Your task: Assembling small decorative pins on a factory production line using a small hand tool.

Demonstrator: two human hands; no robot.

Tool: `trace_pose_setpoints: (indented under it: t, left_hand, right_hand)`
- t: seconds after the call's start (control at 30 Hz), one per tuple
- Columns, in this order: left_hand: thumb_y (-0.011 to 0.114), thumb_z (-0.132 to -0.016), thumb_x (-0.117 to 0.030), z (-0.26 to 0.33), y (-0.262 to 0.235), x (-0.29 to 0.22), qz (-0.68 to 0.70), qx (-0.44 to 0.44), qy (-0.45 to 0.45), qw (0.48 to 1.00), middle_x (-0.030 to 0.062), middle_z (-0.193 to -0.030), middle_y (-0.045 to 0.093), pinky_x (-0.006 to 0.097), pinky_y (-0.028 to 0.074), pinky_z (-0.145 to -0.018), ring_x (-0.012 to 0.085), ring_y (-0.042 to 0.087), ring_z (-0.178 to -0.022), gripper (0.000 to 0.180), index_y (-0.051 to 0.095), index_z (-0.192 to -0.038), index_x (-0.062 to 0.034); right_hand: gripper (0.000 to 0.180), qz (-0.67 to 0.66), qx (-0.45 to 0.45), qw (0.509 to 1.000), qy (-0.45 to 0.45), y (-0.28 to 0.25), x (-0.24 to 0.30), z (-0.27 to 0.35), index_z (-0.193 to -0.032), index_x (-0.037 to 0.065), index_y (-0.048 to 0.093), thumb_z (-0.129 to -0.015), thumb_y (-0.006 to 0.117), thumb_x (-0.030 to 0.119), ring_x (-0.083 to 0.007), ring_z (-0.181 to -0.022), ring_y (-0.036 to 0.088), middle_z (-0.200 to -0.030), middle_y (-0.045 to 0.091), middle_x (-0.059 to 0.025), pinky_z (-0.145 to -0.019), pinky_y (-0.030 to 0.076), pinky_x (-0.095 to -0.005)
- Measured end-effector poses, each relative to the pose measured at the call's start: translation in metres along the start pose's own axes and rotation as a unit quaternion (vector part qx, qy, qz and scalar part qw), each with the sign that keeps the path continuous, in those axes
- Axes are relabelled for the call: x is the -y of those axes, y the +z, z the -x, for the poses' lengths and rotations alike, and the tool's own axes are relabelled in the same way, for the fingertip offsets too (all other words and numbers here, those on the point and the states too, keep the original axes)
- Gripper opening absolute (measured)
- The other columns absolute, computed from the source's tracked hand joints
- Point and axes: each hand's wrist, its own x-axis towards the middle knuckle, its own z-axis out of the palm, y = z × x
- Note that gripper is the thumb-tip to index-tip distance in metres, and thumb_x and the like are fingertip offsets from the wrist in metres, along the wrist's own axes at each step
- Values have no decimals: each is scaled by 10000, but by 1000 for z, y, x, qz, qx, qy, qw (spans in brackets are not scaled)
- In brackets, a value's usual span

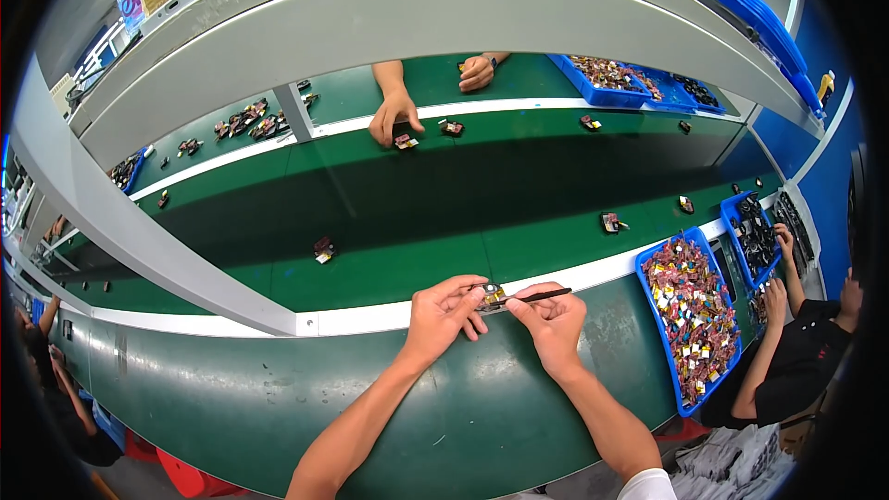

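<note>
While both forearms come up from the lower edge and meet at the near rim of the green bench, the left hand pinches a small part, brownish-yellow with a dark body, between thumb and fingertips, holding it just above the white strip that edges the belt. Just to its right, the right hand is closed around a thin dark tool, gripped like a pen. That tool lies nearly level, its long axis running left to right: the free end sticks out to the right past the fingers, and the working end points left, straight at the part, which it meets or nearly meets; the exact contact is too small to tell. So the part sits between the two hands, closer to the left one, which carries it. Well to the right stands a blue tray heaped with similar parts. Loose ones lie scattered on the belt, and across it another person's hands rest near one
</note>
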Motion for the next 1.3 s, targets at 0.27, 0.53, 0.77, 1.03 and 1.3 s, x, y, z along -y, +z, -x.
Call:
trace_pose_setpoints:
  t: [0.27,0.53,0.77,1.03,1.3]
  left_hand:
    - [593,-1017,-94,0,1,-3,9,4,-4,1000,162,-956,708,260,564,-502,205,721,-668,262,615,-1207,85]
    - [623,-995,-81,1,4,-1,17,-20,17,1000,152,-940,723,264,575,-513,187,723,-680,236,641,-1180,66]
    - [624,-994,-76,2,4,-4,19,-27,22,999,152,-948,722,264,580,-525,182,722,-683,235,638,-1179,68]
    - [617,-994,-66,2,4,0,15,-27,15,999,148,-903,722,266,577,-530,176,712,-661,222,640,-1167,71]
    - [596,-993,-47,2,3,-1,7,-24,-4,1000,140,-867,713,268,574,-526,179,710,-648,206,645,-1154,72]
  right_hand:
    - [99,68,-12,997,-42,3,2,4,-918,-21,721,-841,779,-44,36,-521,358,-650,595,66,-464,247,-178]
    - [103,111,-7,993,-49,3,5,5,-907,-21,704,-837,773,-53,27,-524,391,-635,565,64,-470,266,-177]
    - [99,164,-11,983,-81,5,3,8,-886,-18,727,-820,801,-27,27,-490,360,-599,553,68,-458,241,-182]
    - [105,181,4,978,-106,-1,0,4,-871,-8,734,-800,809,-26,28,-481,366,-614,594,53,-452,236,-182]
    - [111,188,20,976,-105,-2,4,1,-869,12,740,-795,821,-6,23,-469,322,-543,511,75,-436,202,-208]
